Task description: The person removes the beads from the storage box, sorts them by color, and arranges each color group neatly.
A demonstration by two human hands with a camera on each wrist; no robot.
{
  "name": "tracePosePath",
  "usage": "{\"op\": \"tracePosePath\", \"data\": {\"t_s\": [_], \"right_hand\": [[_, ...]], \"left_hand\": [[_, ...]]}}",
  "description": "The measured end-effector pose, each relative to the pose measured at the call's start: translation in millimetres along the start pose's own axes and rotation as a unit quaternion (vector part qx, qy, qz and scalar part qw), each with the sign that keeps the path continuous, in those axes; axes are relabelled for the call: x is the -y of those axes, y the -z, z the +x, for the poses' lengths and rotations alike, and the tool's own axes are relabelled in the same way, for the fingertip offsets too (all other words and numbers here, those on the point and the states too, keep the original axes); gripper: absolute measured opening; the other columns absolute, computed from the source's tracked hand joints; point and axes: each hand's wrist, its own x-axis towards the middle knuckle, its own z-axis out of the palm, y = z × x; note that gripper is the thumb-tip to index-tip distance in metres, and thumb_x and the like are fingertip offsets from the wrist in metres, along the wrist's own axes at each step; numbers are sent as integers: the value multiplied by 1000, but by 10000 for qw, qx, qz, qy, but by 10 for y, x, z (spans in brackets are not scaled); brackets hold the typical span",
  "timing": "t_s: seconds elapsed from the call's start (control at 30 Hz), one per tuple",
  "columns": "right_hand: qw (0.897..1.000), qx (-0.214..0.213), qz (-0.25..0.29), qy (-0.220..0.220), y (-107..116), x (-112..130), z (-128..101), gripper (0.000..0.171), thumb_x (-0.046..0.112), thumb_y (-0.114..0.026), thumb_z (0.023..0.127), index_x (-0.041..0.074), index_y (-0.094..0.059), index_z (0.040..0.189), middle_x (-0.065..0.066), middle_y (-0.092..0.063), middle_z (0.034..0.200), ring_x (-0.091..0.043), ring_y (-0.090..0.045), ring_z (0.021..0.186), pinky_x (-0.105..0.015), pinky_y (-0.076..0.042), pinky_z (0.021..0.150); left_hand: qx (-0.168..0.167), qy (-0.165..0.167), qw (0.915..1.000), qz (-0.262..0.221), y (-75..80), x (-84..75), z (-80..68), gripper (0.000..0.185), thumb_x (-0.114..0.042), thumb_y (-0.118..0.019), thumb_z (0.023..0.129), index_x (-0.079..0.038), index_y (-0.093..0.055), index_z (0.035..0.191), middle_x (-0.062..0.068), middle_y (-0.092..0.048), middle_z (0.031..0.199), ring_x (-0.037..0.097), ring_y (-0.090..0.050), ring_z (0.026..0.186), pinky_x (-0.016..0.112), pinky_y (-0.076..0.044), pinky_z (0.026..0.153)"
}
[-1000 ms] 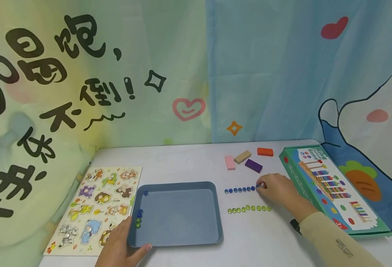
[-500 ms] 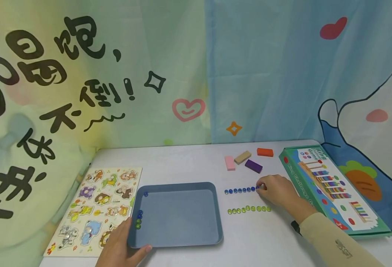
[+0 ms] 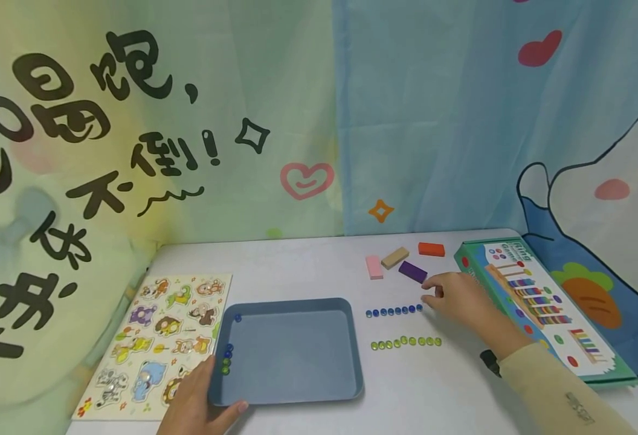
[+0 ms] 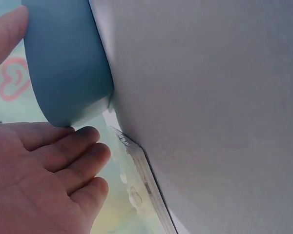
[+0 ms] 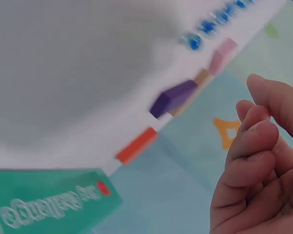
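My left hand (image 3: 195,396) rests at the near left corner of a blue-grey tray (image 3: 296,356), fingers extended along its side and thumb at the front rim. Inside the tray's left part lie several small blue gems (image 3: 229,350) and green gems (image 3: 225,367). My right hand (image 3: 460,302) is just beyond the right end of a row of blue gems (image 3: 391,312); its fingers are loosely bent, the thumb apart from them, with nothing showing between. Nearer me runs a row of yellow-green gems (image 3: 404,341). The right wrist view catches part of the blue row (image 5: 207,27).
Behind the rows lie a pink block (image 3: 374,267), a tan block (image 3: 394,258), a purple block (image 3: 412,272) and an orange-red block (image 3: 431,249). A green game box (image 3: 547,314) stands at right. An animal puzzle board (image 3: 156,344) lies left of the tray, partly behind my left hand.
My right hand has come away from the row's right end, moving slightly up and right, and the last blue gem is now uncovered. The left hand stays at the tray.
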Motion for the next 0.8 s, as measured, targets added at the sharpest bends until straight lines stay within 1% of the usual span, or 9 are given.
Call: {"op": "tracePosePath", "data": {"t_s": [0.13, 0.27, 0.33, 0.43, 0.63, 0.7, 0.8], "right_hand": [[10000, -1, -7, 51, 110, 160, 8, 31, 26, -80, 93, 9, -79, 120, 2, -56, 69, -14, -48, 62, -24, -36, 52], [9998, 28, -76, 198, 102, 409, 39, 32, 28, -78, 94, 12, -78, 121, 4, -56, 69, -13, -48, 63, -25, -36, 54], [9991, -50, -94, 402, 55, 560, 80, 30, 27, -78, 94, 13, -79, 120, 5, -56, 68, -13, -48, 62, -25, -37, 54], [9966, -197, -103, 788, -41, 818, 159, 28, 28, -79, 93, 14, -80, 117, 8, -57, 67, -10, -48, 60, -23, -38, 53], [9854, -452, 56, 1643, -249, 1416, 300, 22, 29, -81, 92, 17, -82, 111, 10, -60, 69, -4, -47, 60, -20, -38, 51], [9816, -496, 128, 1839, -319, 1615, 325, 21, 29, -81, 93, 17, -82, 110, 10, -61, 70, -4, -48, 61, -19, -39, 53], [9778, -433, 221, 2039, -434, 1902, 359, 23, 30, -79, 94, 17, -82, 112, 10, -61, 71, -4, -49, 63, -21, -41, 54]], "left_hand": [[-79, -63, 9999, 27, -2, 19, -20, 123, -71, -79, 78, 3, -27, 162, 28, -41, 162, 55, -39, 148, 70, -35, 122], [-226, -163, 9996, -8, -4, 15, -37, 120, -71, -79, 79, 1, -29, 162, 26, -42, 162, 52, -41, 147, 68, -37, 122], [-311, -231, 9992, -17, -12, 7, -36, 119, -70, -79, 80, 0, -30, 162, 26, -43, 161, 52, -42, 147, 67, -38, 121], [-353, -237, 9991, -1, -20, -8, -31, 117, -69, -80, 80, 0, -31, 162, 26, -44, 161, 52, -43, 147, 67, -38, 121], [-328, -183, 9993, 45, -11, -17, -41, 116, -66, -81, 80, 0, -31, 162, 26, -44, 161, 52, -43, 147, 66, -39, 121], [-348, -228, 9991, 73, -8, -13, -43, 116, -66, -81, 80, 1, -32, 162, 26, -45, 160, 52, -44, 146, 66, -39, 121], [-359, -295, 9989, 29, 1, -8, -44, 115, -65, -82, 80, 0, -32, 162, 25, -45, 160, 51, -44, 146, 66, -39, 121]]}}
